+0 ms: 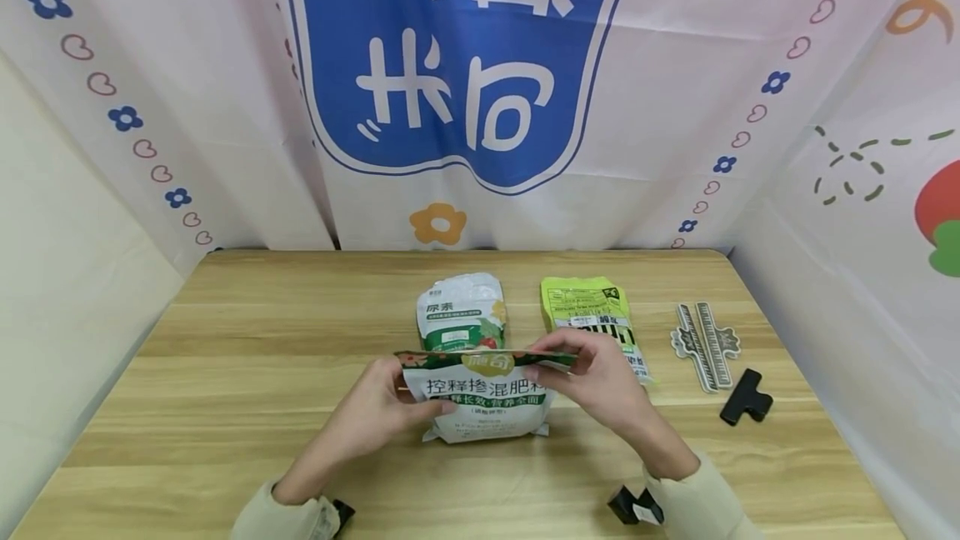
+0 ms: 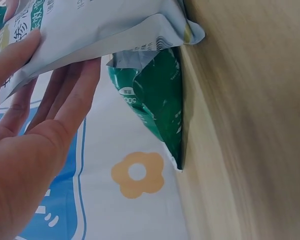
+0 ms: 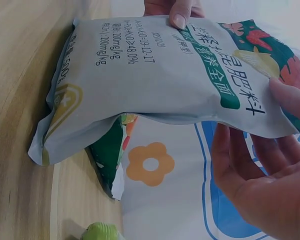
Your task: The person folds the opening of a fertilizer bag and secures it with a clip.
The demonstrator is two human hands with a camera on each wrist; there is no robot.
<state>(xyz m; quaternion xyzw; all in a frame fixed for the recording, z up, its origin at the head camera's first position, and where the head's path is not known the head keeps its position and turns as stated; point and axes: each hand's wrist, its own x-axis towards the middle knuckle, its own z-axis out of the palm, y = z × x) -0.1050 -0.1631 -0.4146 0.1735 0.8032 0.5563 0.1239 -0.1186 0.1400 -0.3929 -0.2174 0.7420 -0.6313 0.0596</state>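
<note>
Left hand [image 1: 369, 413] and right hand [image 1: 600, 380] both pinching the sides of a white-and-green bag [image 1: 491, 422], thumbs on the front, fingers tucked behind. It's roughly upright mid-table [image 1: 225, 407], just in front of another white bag [image 1: 453, 294], with a lime-green pouch [image 1: 577, 297], silver clips [image 1: 713, 348] and a black clip [image 1: 746, 398] off to the right.

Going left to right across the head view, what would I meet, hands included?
Bare left hand, white plastic bag with a green top band, bare right hand, two silvery ruler-marked clips, black T-shaped clip.
</note>
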